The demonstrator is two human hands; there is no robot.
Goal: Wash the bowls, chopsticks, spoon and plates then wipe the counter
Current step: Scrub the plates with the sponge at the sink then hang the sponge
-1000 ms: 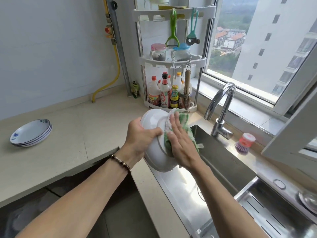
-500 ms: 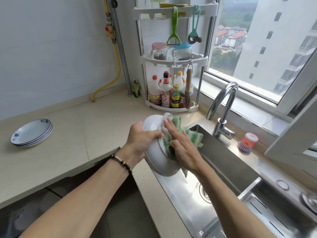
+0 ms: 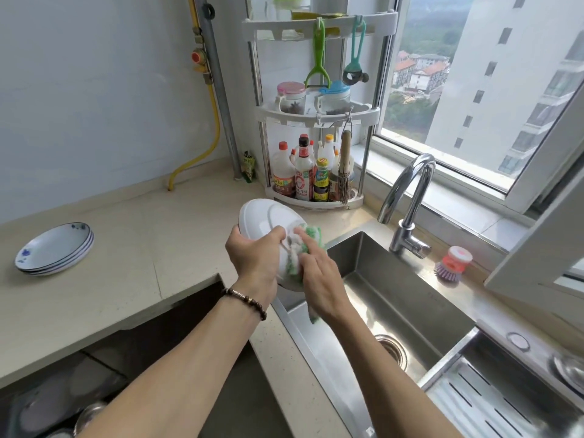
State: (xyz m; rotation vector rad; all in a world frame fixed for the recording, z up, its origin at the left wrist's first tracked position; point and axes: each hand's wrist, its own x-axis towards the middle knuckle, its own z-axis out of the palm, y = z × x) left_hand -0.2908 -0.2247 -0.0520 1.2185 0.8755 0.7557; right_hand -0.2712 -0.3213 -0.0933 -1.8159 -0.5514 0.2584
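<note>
A white plate [image 3: 264, 221] is held on edge over the left rim of the steel sink [image 3: 392, 298], its underside facing me. My left hand [image 3: 256, 259] grips its near rim, fingers curled round the edge. My right hand [image 3: 319, 279] presses a green and white dishcloth [image 3: 305, 245] against the plate's underside, fingers bent over the cloth. A stack of blue-patterned white plates [image 3: 55, 249] sits on the beige counter [image 3: 142, 248] at the far left. No bowls, chopsticks or spoon show.
A chrome tap [image 3: 407, 203] rises behind the sink, with a red and purple dish brush [image 3: 452, 263] beside it. A corner rack [image 3: 313, 121] of sauce bottles and jars stands behind the plate. A dark hob recess [image 3: 126, 358] lies below the counter edge at lower left.
The plate has tilted and turned in my left hand. My right hand has slid the cloth down and across its underside, the fingers now more bent. The view has shifted slightly.
</note>
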